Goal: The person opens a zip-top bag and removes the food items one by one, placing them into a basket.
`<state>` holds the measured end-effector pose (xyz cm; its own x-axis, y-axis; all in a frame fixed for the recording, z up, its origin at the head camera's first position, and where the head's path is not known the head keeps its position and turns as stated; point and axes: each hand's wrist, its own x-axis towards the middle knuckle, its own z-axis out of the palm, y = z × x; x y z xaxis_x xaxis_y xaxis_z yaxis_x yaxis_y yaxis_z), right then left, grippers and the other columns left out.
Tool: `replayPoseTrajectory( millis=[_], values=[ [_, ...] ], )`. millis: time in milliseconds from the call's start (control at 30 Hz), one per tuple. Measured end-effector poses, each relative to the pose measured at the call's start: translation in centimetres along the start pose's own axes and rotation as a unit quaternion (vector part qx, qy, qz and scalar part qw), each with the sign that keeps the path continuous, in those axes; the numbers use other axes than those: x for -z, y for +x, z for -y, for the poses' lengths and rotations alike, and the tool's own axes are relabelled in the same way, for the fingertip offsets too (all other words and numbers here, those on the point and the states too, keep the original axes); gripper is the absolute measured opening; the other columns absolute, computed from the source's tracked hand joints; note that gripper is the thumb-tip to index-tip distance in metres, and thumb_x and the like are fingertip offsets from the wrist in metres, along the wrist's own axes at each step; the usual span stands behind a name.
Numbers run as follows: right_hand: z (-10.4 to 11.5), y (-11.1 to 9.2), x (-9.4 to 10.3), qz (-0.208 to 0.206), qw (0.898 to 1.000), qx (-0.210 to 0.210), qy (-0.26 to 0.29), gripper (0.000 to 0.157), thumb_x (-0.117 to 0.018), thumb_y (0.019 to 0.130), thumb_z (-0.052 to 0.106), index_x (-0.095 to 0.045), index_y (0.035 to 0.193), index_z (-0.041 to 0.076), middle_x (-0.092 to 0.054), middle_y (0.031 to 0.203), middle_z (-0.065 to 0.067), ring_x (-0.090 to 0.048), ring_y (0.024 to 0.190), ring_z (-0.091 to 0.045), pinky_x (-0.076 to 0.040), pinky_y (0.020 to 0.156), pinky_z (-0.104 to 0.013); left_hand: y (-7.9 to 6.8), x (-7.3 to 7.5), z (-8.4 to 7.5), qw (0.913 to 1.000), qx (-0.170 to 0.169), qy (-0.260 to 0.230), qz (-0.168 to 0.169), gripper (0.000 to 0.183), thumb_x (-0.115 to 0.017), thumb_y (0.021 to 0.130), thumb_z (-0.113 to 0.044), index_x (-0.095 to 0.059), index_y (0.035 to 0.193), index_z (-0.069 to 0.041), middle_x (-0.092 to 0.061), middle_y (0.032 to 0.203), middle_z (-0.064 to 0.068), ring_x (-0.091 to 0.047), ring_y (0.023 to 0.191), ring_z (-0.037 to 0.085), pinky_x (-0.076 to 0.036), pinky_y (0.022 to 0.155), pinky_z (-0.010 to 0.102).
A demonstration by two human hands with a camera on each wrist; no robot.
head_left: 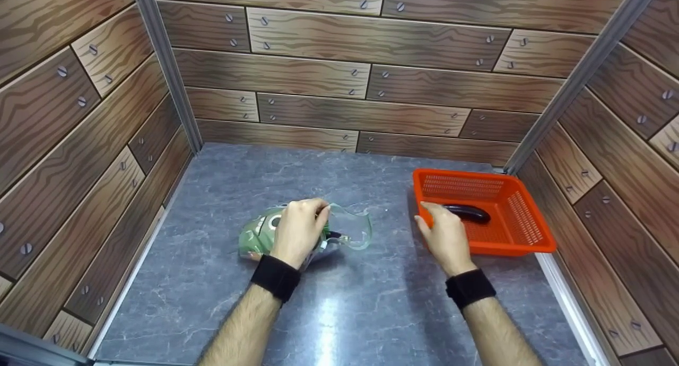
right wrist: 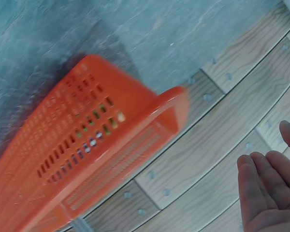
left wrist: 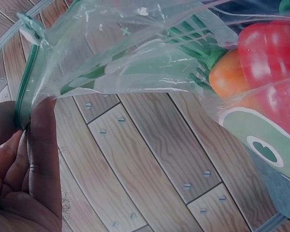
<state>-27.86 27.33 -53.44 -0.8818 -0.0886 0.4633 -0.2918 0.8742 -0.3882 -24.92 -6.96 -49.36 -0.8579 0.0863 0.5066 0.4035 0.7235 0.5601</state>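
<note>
A clear zip bag with green trim (head_left: 255,238) lies on the left of the grey surface, its open mouth facing right. My left hand (head_left: 300,225) pinches the bag's green zip edge (left wrist: 25,87) between thumb and fingers. Inside the bag, the left wrist view shows a red bell pepper (left wrist: 270,63) and an orange carrot (left wrist: 228,72) with a green top. Over the near left rim of an orange basket (head_left: 530,244) hovers my right hand (head_left: 446,236), its fingers extended and holding nothing. A dark eggplant (head_left: 469,213) lies in the basket, partly hidden behind that hand.
Wood-patterned panels (head_left: 318,69) wall the grey marbled surface (head_left: 360,302) at the back and both sides. Metal posts (head_left: 573,79) stand in the back corners. The basket sits close to the right wall.
</note>
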Motion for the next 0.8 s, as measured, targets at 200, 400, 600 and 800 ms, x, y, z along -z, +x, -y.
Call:
replayPoseTrajectory(
  millis=[200, 400, 600, 800],
  values=[
    [2.1, -0.6, -0.9, -0.039, 0.998, 0.052, 0.005, 0.037, -0.091, 0.101, 0.006, -0.083, 0.135, -0.005, -0.086, 0.132, -0.026, -0.083, 0.123, -0.048, -0.067, 0.108, -0.061, -0.1, -0.1, 0.0, 1.0000, 0.004, 0.000, 0.000, 0.012, -0.082, 0.110, -0.012, -0.090, 0.103, -0.006, -0.089, 0.095, 0.008, -0.085, 0.084, 0.025, -0.071, 0.078, 0.047],
    [4.1, -1.2, -1.8, -0.050, 0.995, 0.092, -0.002, 0.035, -0.092, 0.101, 0.007, -0.084, 0.133, -0.003, -0.087, 0.129, -0.023, -0.085, 0.120, -0.043, -0.069, 0.106, -0.057, -0.1, -0.1, 0.0, 1.0000, 0.003, 0.001, 0.000, 0.012, -0.082, 0.110, -0.012, -0.089, 0.103, -0.007, -0.089, 0.095, 0.007, -0.085, 0.084, 0.024, -0.071, 0.078, 0.047],
    [5.7, -1.7, -2.8, -0.045, 0.992, 0.114, -0.002, 0.032, -0.092, 0.101, 0.007, -0.085, 0.131, 0.000, -0.089, 0.126, -0.019, -0.086, 0.116, -0.039, -0.071, 0.102, -0.053, -0.1, -0.2, 0.2, 1.0000, -0.001, -0.001, 0.000, 0.012, -0.082, 0.110, -0.012, -0.089, 0.102, -0.007, -0.089, 0.093, 0.007, -0.085, 0.084, 0.025, -0.071, 0.079, 0.047],
    [7.1, -2.2, -4.1, -0.034, 0.991, 0.127, -0.014, 0.024, -0.094, 0.100, 0.009, -0.088, 0.122, 0.004, -0.090, 0.116, -0.015, -0.087, 0.107, -0.034, -0.072, 0.096, -0.049, -0.1, -0.1, 0.2, 1.0000, 0.003, -0.003, 0.000, 0.012, -0.082, 0.110, -0.013, -0.089, 0.103, -0.007, -0.090, 0.096, 0.007, -0.086, 0.086, 0.025, -0.072, 0.081, 0.047]
  ],
)
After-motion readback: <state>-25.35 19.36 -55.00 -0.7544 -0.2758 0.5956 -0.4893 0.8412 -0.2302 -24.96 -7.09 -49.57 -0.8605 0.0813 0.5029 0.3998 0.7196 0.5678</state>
